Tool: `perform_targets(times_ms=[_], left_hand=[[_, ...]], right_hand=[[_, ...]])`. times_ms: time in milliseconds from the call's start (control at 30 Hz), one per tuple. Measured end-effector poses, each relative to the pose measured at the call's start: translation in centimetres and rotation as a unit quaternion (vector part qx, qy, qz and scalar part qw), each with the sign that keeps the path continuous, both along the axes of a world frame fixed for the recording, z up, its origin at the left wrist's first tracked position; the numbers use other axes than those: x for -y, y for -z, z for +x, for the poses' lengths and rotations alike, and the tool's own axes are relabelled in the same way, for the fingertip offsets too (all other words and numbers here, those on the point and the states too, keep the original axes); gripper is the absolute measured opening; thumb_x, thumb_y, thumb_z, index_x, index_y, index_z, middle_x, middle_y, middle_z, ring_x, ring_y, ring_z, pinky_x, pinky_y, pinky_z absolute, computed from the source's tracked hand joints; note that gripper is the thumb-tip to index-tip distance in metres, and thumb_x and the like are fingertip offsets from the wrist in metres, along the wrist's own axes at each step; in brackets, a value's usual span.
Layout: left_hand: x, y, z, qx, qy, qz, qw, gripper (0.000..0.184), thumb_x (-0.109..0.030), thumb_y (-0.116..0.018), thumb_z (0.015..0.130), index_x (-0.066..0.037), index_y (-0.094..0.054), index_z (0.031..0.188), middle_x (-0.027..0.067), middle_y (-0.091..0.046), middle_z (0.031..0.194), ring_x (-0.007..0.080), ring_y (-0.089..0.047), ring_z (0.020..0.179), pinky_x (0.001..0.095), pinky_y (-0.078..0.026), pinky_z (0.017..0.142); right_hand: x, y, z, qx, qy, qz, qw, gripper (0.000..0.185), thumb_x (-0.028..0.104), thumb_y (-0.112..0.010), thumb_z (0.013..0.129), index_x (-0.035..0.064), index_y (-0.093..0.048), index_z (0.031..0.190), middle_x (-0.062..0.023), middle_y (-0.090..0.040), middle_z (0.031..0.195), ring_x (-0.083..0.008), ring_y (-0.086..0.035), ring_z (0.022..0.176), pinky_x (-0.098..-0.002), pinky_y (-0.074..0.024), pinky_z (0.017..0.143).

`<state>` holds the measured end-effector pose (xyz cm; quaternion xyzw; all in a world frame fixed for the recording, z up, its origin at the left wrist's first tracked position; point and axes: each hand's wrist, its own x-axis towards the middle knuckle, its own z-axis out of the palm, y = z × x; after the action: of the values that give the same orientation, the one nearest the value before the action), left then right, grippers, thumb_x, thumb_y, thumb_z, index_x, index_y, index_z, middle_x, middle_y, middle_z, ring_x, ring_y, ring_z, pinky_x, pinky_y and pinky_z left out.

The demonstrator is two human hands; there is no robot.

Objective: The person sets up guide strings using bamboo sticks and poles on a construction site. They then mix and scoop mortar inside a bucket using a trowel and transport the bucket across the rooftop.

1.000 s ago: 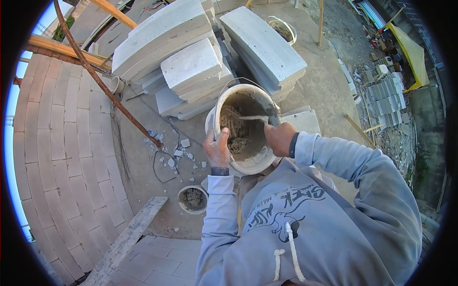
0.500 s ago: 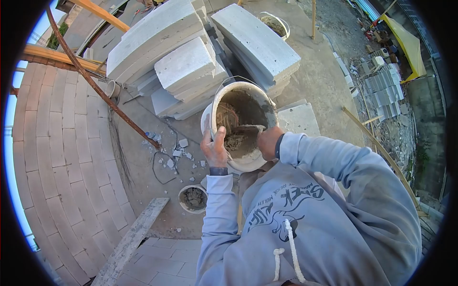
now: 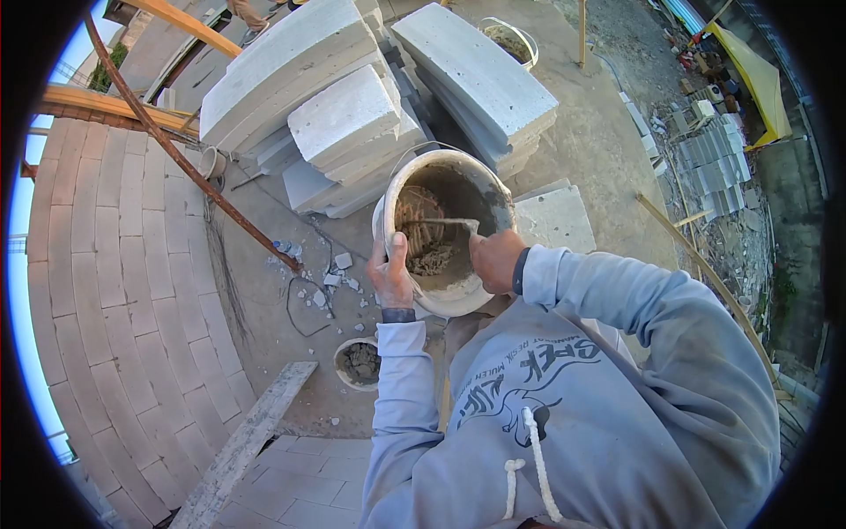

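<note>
A pale bucket (image 3: 457, 306) is tipped with its mouth facing me, and grey mortar (image 3: 434, 260) lies low inside it. My left hand (image 3: 390, 278) grips the left side of the rim, thumb over the edge. At the opposite side of the mouth, my right hand (image 3: 496, 262) is closed around the handle of a trowel (image 3: 454, 221). The thin blade shows almost edge-on inside the bucket, above the mortar. Most of the handle is hidden by my fingers. A smaller bucket (image 3: 337, 363) of mortar stands on the floor to the lower left.
Stacked light blocks (image 3: 344, 115) stand just beyond the bucket, with another stack (image 3: 476, 70) beside them. A block wall (image 3: 132, 291) rises on the left. A rusty bar (image 3: 189, 172) slants across, and a plank (image 3: 251, 441) lies lower left. Broken chips (image 3: 333, 279) litter the floor.
The trowel has lifted off the mortar and turned, its blade now nearly edge-on. My right hand has shifted slightly left. A person's leg has come into view at the top left.
</note>
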<state>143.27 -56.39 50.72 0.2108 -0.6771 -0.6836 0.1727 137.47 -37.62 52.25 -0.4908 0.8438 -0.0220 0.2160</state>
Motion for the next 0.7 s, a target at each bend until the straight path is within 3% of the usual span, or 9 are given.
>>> perform_targets(times_ms=[33,133,267,333,400,500,600,667,700], left_hand=[[-0.2,-0.2,-0.1,0.005,0.005,-0.008,1.000,0.046,-0.033,-0.059,0.087,0.003,-0.058,0.115,0.0023,-0.058,0.094,0.0092,-0.049,0.084,0.0222,-0.039,0.074],[-0.7,0.3,-0.4,0.004,0.016,-0.050,0.999,0.046,-0.033,-0.059,0.087,0.003,-0.058,0.115,0.0021,-0.058,0.094,0.0090,-0.049,0.084,0.0222,-0.038,0.075],[0.3,0.4,0.0,0.032,0.017,-0.014,0.999,0.047,-0.032,-0.059,0.087,0.003,-0.056,0.118,0.0029,-0.058,0.096,0.0099,-0.049,0.084,0.0226,-0.039,0.075],[0.2,0.4,0.0,0.032,0.001,-0.010,0.999,0.048,-0.031,-0.059,0.087,0.003,-0.055,0.120,0.0041,-0.059,0.099,0.0109,-0.051,0.086,0.0233,-0.040,0.078],[-0.3,0.1,-0.3,0.014,0.016,0.010,1.000,0.051,-0.029,-0.060,0.086,0.005,-0.052,0.123,0.0112,-0.058,0.111,0.0162,-0.051,0.099,0.0276,-0.039,0.088],[-1.6,0.4,-1.4,-0.004,0.028,-0.004,1.000,0.053,-0.027,-0.061,0.085,0.006,-0.051,0.124,0.0177,-0.052,0.125,0.0234,-0.045,0.117,0.0326,-0.033,0.099],[-3.5,-0.2,-2.5,-0.011,0.069,-0.049,0.996,0.056,-0.024,-0.062,0.082,0.005,-0.047,0.127,0.0193,-0.041,0.137,0.0279,-0.030,0.131,0.0354,-0.024,0.107],[-4.1,-0.4,-2.6,-0.001,0.108,-0.169,0.980,0.058,-0.021,-0.061,0.082,0.005,-0.043,0.131,0.0174,-0.044,0.134,0.0228,-0.039,0.125,0.0314,-0.030,0.103],[-4.2,-0.9,-2.3,0.006,0.110,-0.155,0.982,0.063,-0.019,-0.061,0.079,0.006,-0.040,0.133,0.0191,-0.040,0.137,0.0251,-0.031,0.131,0.0335,-0.026,0.106]], right_hand=[[0.5,-0.4,-0.4,-0.010,0.035,0.004,0.999,0.022,0.016,-0.058,0.069,0.0009,-0.066,0.083,-0.0128,-0.061,0.080,-0.0263,-0.065,0.067,-0.0369,-0.0515,0.055],[0.9,1.3,1.2,-0.002,-0.001,-0.005,1.000,0.021,0.015,-0.058,0.069,-0.0001,-0.065,0.081,-0.0135,-0.061,0.081,-0.0265,-0.065,0.068,-0.0382,-0.0517,0.054],[-2.2,2.7,1.8,0.051,-0.004,-0.007,0.999,0.025,0.012,-0.060,0.067,-0.0043,-0.054,0.085,-0.0110,-0.060,0.064,-0.0292,-0.063,0.059,-0.0393,-0.0492,0.050],[-2.0,0.6,-0.7,0.013,-0.030,-0.008,0.999,0.024,0.013,-0.059,0.069,-0.0033,-0.055,0.085,-0.0125,-0.061,0.067,-0.0290,-0.063,0.062,-0.0387,-0.0492,0.052],[-2.0,-0.1,-2.6,-0.042,-0.030,-0.061,0.997,0.022,0.015,-0.059,0.070,-0.0025,-0.056,0.083,-0.0147,-0.062,0.070,-0.0283,-0.064,0.065,-0.0385,-0.0494,0.053],[-0.1,-2.3,-5.6,-0.120,0.049,0.062,0.990,0.023,0.019,-0.058,0.072,-0.0008,-0.063,0.083,-0.0151,-0.064,0.077,-0.0267,-0.063,0.069,-0.0397,-0.0489,0.052],[2.0,-0.9,-5.8,-0.227,-0.051,0.203,0.951,0.025,0.024,-0.058,0.074,0.0034,-0.068,0.084,-0.0132,-0.065,0.083,-0.0258,-0.063,0.073,-0.0409,-0.0482,0.050],[2.5,0.6,-5.9,-0.183,0.016,0.249,0.951,0.025,0.025,-0.060,0.074,0.0080,-0.071,0.088,-0.0088,-0.066,0.083,-0.0265,-0.065,0.075,-0.0429,-0.0486,0.049],[2.0,0.3,-6.3,-0.146,0.033,0.237,0.960,0.024,0.025,-0.060,0.074,0.0082,-0.071,0.087,-0.0087,-0.067,0.083,-0.0272,-0.066,0.075,-0.0437,-0.0493,0.050]])
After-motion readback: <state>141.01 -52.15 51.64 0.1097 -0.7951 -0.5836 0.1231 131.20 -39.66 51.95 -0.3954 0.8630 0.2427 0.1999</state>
